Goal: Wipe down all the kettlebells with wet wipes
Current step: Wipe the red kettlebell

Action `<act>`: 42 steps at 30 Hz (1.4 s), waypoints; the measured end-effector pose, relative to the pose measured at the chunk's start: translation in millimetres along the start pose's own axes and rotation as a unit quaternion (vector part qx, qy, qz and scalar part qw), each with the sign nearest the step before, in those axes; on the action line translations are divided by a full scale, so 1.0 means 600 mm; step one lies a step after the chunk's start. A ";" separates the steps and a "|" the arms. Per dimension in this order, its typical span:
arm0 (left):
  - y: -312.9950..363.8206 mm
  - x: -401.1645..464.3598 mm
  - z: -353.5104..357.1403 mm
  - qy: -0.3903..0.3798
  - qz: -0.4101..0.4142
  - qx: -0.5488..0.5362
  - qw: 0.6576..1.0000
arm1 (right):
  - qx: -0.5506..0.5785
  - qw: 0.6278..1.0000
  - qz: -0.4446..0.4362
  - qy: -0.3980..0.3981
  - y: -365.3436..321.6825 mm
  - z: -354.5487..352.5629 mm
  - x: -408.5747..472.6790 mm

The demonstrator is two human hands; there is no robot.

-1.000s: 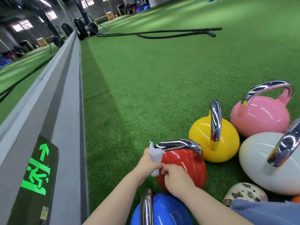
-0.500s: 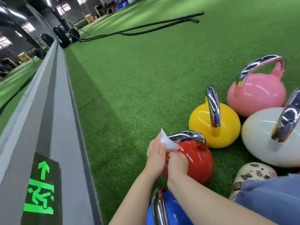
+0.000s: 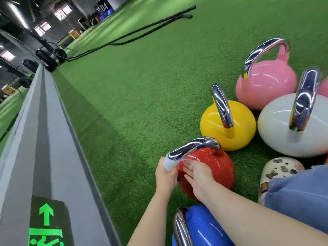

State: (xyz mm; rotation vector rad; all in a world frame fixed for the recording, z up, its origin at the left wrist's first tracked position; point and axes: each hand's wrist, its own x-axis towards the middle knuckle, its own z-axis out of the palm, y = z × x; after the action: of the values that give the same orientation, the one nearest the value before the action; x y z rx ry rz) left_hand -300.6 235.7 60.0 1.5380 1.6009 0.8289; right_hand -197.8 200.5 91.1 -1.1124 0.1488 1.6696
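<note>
A red kettlebell [image 3: 216,167] with a chrome handle [image 3: 193,148] stands on the green turf. My left hand [image 3: 166,176] grips a white wet wipe [image 3: 169,163] against the near end of that handle. With its fingers spread flat, my right hand [image 3: 197,173] rests on the red body just under the handle. Around it stand a yellow kettlebell [image 3: 213,121], a pink one [image 3: 266,82], a white one [image 3: 276,126] and a blue one [image 3: 204,229] at the bottom edge.
A grey raised ledge [image 3: 44,139] with a green exit sign [image 3: 46,226] runs along the left. Black battle ropes [image 3: 134,32] lie far off on the turf [image 3: 142,86]. My patterned shoe [image 3: 276,171] and blue trouser leg [image 3: 298,197] are at the right.
My left hand has moved the wipe from above the handle's end down onto it. My right hand has opened flat on the red body. The view has swung closer.
</note>
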 end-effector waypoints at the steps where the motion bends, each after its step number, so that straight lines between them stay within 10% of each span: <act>1: 0.001 0.000 0.002 0.002 -0.014 -0.015 1.000 | -0.038 0.999 -0.014 0.010 -0.001 -0.006 0.005; 5: -0.003 0.000 0.009 -0.005 -0.079 -0.050 0.996 | -0.343 0.922 -0.177 0.039 -0.002 -0.036 0.022; 10: -0.007 0.002 0.035 0.040 -0.142 -0.091 0.985 | -0.809 0.529 -0.252 -0.044 -0.005 -0.072 0.021; 12: -0.004 0.001 0.043 0.062 -0.165 -0.106 0.979 | -0.854 0.468 -0.219 -0.055 -0.007 -0.082 0.021; 18: -0.016 0.016 0.049 0.064 -0.189 -0.168 0.965 | -0.861 0.458 -0.199 -0.092 -0.023 -0.079 0.026; 25: -0.058 0.058 0.003 -0.149 -0.158 -0.238 0.947 | -0.866 0.453 -0.179 -0.118 -0.026 -0.085 0.028; 33: -0.037 0.032 0.065 0.142 -0.188 -0.163 0.958 | -0.865 0.455 -0.178 -0.115 -0.021 -0.080 0.025; 42: -0.052 0.024 0.057 0.059 -0.148 -0.137 0.978 | -0.857 0.466 -0.178 -0.127 -0.026 -0.087 0.033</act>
State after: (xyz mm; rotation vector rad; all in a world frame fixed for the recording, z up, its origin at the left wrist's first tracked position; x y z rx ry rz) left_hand -287.2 246.6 14.9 1.0434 1.6700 0.9412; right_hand -154.3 190.2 54.5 -1.9028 -2.2984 1.0927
